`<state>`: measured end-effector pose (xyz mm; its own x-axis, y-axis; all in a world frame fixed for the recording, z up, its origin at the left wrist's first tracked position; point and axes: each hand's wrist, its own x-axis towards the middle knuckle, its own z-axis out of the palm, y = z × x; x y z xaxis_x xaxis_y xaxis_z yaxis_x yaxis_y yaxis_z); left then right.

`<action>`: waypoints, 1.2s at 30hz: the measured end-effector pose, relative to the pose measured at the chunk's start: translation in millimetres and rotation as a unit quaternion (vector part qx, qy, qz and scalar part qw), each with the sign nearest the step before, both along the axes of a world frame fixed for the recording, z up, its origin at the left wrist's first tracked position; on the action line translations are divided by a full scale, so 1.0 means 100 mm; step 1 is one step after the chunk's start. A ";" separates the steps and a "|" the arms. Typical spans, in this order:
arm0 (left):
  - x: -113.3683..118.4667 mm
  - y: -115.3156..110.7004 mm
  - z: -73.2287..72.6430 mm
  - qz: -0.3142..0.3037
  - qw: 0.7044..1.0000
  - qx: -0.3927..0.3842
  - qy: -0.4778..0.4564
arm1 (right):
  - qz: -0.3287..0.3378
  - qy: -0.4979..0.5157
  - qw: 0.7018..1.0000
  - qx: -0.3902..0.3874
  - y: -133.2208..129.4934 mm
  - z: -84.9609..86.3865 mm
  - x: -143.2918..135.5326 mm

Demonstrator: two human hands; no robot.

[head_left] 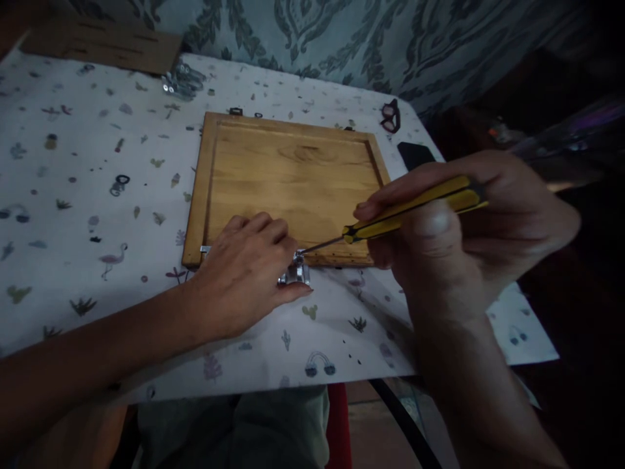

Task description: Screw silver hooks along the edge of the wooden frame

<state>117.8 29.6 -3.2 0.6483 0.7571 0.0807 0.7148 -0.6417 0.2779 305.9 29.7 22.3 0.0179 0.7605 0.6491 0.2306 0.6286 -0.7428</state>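
A shallow wooden box or framed panel (297,169) lies on the table, its raised rim facing up. My left hand (249,267) is closed over its near edge, fingers curled and thumb below, pressing a shiny metal fitting (295,275) against the wood. The fitting's exact kind is partly hidden by the fingers; a bit of silver metal (205,249) also shows left of the hand. My right hand (454,241) grips a yellow-and-black screwdriver (415,208), tilted down to the left. Its tip meets the fitting beside my left fingers.
A patterned white tablecloth (112,195) covers the table. Toward the back left are a cardboard piece (102,42) and a cluster of metal parts (183,81). Glasses (390,117) and a dark flat object (415,155) lie at the right. A patterned wall (312,39) borders the far side.
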 end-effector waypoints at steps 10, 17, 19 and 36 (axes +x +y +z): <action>0.00 -0.02 0.00 -0.006 1.000 0.016 -0.006 | 0.007 -0.030 0.999 -0.009 0.01 -0.04 0.05; 0.00 -0.02 0.03 -0.001 1.000 0.003 0.004 | 0.049 -0.032 0.998 -0.023 0.04 -0.06 0.10; 0.00 -0.02 0.03 -0.002 1.000 0.003 0.002 | 0.085 -0.026 0.996 -0.033 0.06 -0.07 0.11; 0.02 -0.02 0.01 0.012 1.000 -0.013 0.003 | 0.131 0.017 0.991 -0.012 0.16 -0.06 0.05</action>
